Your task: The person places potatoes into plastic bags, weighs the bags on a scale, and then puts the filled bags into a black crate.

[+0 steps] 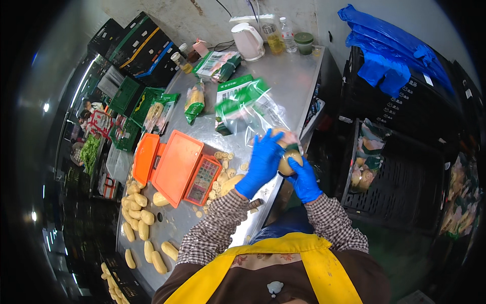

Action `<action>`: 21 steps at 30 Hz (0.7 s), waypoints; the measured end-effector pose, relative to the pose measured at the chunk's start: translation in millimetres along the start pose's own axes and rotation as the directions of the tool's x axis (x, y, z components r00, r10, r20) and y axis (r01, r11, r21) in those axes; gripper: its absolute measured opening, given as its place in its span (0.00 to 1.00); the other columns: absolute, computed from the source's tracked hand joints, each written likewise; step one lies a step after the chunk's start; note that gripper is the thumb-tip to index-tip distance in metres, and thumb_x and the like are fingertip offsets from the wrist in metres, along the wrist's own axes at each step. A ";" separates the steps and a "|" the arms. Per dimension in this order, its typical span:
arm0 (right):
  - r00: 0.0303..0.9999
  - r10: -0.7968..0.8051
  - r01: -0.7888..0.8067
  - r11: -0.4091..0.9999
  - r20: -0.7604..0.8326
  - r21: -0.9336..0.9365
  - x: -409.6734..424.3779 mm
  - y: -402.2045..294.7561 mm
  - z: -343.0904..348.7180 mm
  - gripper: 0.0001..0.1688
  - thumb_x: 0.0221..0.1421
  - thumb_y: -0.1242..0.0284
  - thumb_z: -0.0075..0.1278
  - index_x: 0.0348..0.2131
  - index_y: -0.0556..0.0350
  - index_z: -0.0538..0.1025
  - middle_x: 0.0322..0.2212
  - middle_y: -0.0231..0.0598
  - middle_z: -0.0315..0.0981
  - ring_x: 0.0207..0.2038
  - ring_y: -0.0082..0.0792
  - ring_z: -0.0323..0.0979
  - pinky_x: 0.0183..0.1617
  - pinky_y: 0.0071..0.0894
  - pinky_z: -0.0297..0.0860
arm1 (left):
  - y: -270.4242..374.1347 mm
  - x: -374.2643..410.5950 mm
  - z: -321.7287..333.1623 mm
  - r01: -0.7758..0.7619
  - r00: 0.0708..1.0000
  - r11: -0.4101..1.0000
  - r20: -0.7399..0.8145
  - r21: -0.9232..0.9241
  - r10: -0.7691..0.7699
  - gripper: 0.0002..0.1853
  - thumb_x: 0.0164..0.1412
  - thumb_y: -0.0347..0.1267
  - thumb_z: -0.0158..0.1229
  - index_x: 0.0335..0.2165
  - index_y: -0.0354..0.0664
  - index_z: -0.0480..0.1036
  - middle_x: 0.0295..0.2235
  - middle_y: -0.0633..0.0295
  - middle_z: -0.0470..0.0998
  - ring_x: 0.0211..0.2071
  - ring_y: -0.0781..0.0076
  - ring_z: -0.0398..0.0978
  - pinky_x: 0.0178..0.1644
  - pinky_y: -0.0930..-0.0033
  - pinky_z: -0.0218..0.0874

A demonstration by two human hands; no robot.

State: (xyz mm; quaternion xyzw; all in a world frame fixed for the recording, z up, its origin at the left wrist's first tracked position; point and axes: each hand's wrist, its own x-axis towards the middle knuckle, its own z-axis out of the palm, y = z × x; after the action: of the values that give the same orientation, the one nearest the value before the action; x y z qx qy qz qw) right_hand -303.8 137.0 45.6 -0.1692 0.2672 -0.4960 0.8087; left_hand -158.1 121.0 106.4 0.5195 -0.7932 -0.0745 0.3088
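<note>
My right hand (305, 181), in a blue glove, grips a peeled lotus root segment (290, 162) near the front edge of the steel table. My left hand (267, 162), also gloved in blue, has its fingers on the clear and green printed plastic bag (253, 108) at the far end of the root. Part of the root seems to be inside the bag's mouth, partly hidden by my fingers. The bag's far end is blurred. It lies over a stack of green and white printed bags (233, 85).
An orange plastic device (178, 167) with a keypad-like panel stands to the left, with cut root pieces (225, 171) beside it and whole lotus roots (138, 212) beyond. Filled bags (194, 97) lie farther back near a kettle (246, 41). Black crates (402, 182) stand right.
</note>
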 end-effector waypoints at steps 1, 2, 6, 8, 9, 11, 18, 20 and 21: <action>0.989 -0.143 0.117 0.929 -0.048 -0.352 2.3 -1.5 0.8 0.29 0.54 0.71 0.51 0.53 0.59 0.61 0.47 0.43 0.64 0.47 0.40 0.68 0.49 0.36 0.68 | 12.7 0.4 1.1 -0.095 0.993 0.993 0.077 0.065 0.090 0.06 0.54 0.24 0.52 0.33 0.41 0.67 0.53 0.56 0.65 0.59 0.46 0.53 0.61 0.43 0.35; 0.987 -0.164 0.146 0.899 -0.006 -0.412 5.6 -2.7 -3.8 0.29 0.55 0.70 0.50 0.53 0.57 0.60 0.46 0.43 0.65 0.47 0.39 0.68 0.48 0.36 0.70 | 16.8 0.1 3.4 -0.131 0.987 0.988 0.104 0.078 0.123 0.06 0.54 0.24 0.52 0.33 0.41 0.66 0.53 0.56 0.65 0.59 0.46 0.52 0.61 0.45 0.36; 0.989 0.136 -0.147 0.925 0.055 0.351 -9.5 -15.5 13.6 0.28 0.55 0.67 0.50 0.53 0.54 0.62 0.43 0.40 0.68 0.43 0.32 0.71 0.43 0.29 0.72 | -9.5 -0.8 9.4 0.030 0.980 0.970 -0.182 -0.241 -0.076 0.10 0.53 0.24 0.51 0.37 0.41 0.70 0.49 0.52 0.68 0.56 0.45 0.58 0.58 0.46 0.41; 0.996 0.077 -0.089 0.954 0.055 0.287 -8.8 -13.8 14.9 0.26 0.56 0.67 0.50 0.52 0.54 0.63 0.43 0.39 0.68 0.43 0.32 0.71 0.43 0.29 0.72 | -6.5 -0.5 12.5 0.071 0.988 0.984 -0.128 -0.161 -0.092 0.09 0.53 0.23 0.52 0.36 0.41 0.69 0.51 0.52 0.66 0.57 0.45 0.56 0.59 0.45 0.39; 0.998 0.040 -0.050 0.965 0.042 0.257 -7.9 -12.9 9.5 0.26 0.56 0.67 0.50 0.52 0.54 0.63 0.43 0.39 0.68 0.42 0.32 0.71 0.42 0.28 0.72 | 9.3 5.7 9.7 0.042 0.997 0.998 -0.064 -0.056 -0.046 0.05 0.54 0.23 0.52 0.32 0.41 0.68 0.53 0.54 0.65 0.59 0.45 0.53 0.61 0.43 0.36; 0.999 -0.043 0.040 0.992 -0.018 -0.120 1.0 -5.5 -6.0 0.24 0.57 0.69 0.48 0.52 0.53 0.63 0.45 0.40 0.67 0.45 0.35 0.69 0.45 0.33 0.72 | 32.2 3.5 6.0 -0.106 0.994 0.988 0.019 -0.115 0.109 0.06 0.52 0.22 0.52 0.30 0.42 0.67 0.52 0.54 0.66 0.58 0.45 0.54 0.61 0.42 0.33; 0.977 0.120 -0.196 0.823 0.174 0.533 4.0 -8.5 8.3 0.30 0.56 0.73 0.48 0.55 0.56 0.57 0.48 0.45 0.64 0.48 0.40 0.67 0.52 0.42 0.67 | 23.9 11.2 4.8 -0.087 0.996 0.985 -0.037 -0.146 0.082 0.05 0.53 0.25 0.52 0.33 0.41 0.69 0.51 0.54 0.67 0.58 0.45 0.55 0.61 0.40 0.33; 0.996 -0.060 0.053 0.993 0.066 0.110 15.1 5.1 -6.1 0.30 0.56 0.74 0.47 0.56 0.55 0.56 0.49 0.44 0.62 0.50 0.40 0.65 0.55 0.43 0.64 | 35.7 7.6 3.5 -0.158 0.986 0.977 0.032 -0.144 0.164 0.03 0.55 0.27 0.52 0.30 0.41 0.67 0.52 0.53 0.66 0.58 0.45 0.54 0.61 0.39 0.32; 0.984 -0.174 0.178 0.976 0.041 -0.125 16.7 3.5 -5.2 0.30 0.56 0.74 0.47 0.56 0.54 0.56 0.49 0.44 0.62 0.51 0.40 0.64 0.56 0.43 0.62 | 35.7 7.5 3.7 -0.155 0.987 0.976 0.020 -0.154 0.160 0.02 0.55 0.27 0.51 0.30 0.41 0.67 0.52 0.53 0.66 0.58 0.45 0.54 0.61 0.39 0.31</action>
State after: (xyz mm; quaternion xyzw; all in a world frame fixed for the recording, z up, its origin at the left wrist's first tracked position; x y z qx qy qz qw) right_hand -298.4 123.6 35.1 -0.2513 0.2705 -0.5450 0.7528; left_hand -190.0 129.7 122.3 0.4286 -0.8288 -0.1185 0.3396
